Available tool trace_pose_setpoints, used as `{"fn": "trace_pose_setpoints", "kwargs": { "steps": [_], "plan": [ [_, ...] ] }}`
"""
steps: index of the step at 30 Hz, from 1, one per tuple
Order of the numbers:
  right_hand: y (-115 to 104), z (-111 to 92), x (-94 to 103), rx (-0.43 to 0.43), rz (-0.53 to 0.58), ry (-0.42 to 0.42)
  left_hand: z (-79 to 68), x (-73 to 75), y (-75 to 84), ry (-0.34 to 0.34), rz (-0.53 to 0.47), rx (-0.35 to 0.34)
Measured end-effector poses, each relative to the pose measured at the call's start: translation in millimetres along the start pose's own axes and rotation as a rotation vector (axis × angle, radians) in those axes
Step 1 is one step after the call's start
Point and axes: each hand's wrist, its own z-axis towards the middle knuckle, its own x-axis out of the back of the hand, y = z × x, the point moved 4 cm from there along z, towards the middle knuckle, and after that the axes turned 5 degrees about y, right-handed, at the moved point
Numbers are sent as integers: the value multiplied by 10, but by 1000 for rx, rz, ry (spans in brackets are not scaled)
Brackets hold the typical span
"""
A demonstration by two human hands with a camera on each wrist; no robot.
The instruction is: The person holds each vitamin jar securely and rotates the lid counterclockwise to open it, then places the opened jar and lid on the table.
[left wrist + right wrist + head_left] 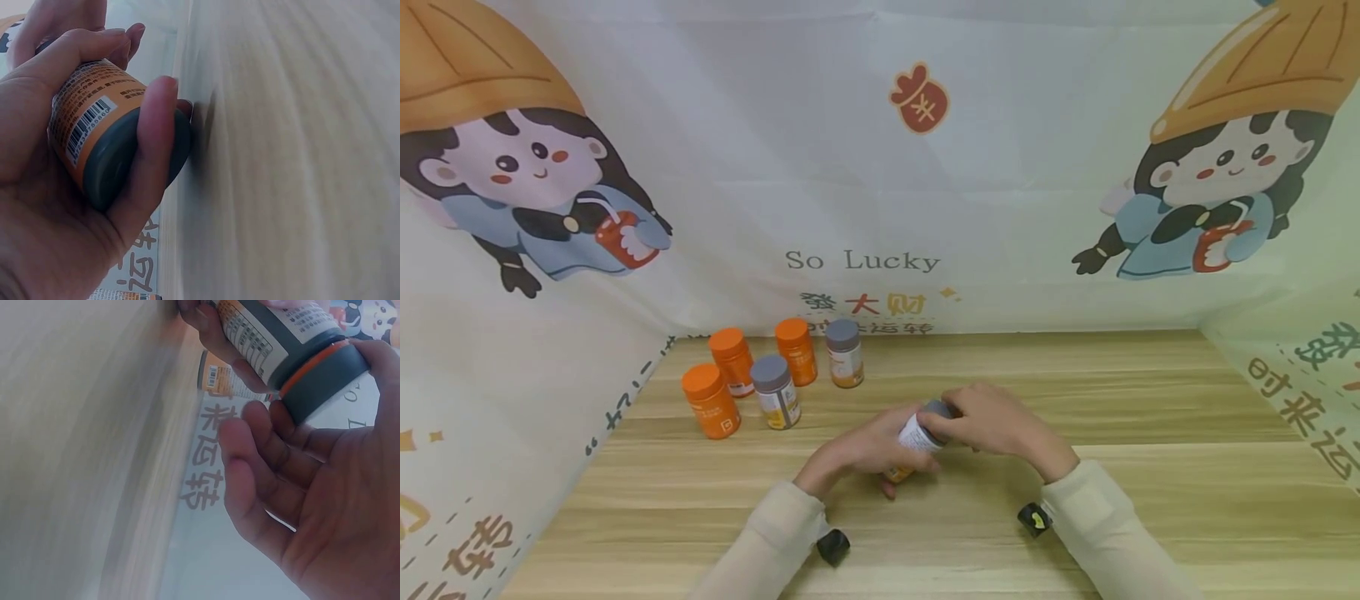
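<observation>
A tilted supplement bottle with a grey cap and a white and orange label is held low over the table, in front of the body. My left hand grips its body, fingers wrapped round it; the left wrist view shows the dark base and a barcode. With thumb and forefinger my right hand pinches the cap, while its other fingers curl loosely beside it in the right wrist view. Between cap and body runs an orange ring.
Behind to the left stand several upright bottles: orange ones with orange caps, a grey-capped one in front and another grey-capped one near the back wall. A printed cloth encloses the wooden table at the back and sides.
</observation>
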Motion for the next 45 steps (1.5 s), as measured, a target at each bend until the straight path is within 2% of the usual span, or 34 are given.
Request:
{"fn": "trace_pose_setpoints", "kwargs": {
  "steps": [7,12,20,30,36,45],
  "plan": [
    [24,-21,16,5,71,-69,-1,0,-7,-8,-7,-3],
    [26,-28,27,-1,74,-64,3,-5,-14,-7,-11,-14],
    [58,-45,61,-66,30,-44,14,-14,5,-13,4,-43],
    [36,-48,63,-21,50,-67,2,-14,3,-4,-9,-29],
    [59,-50,81,-37,91,-77,11,-13,2,-7,-10,-36],
    [47,-52,84,4,55,-85,8,-16,-7,9,-3,-17]
  ]
}}
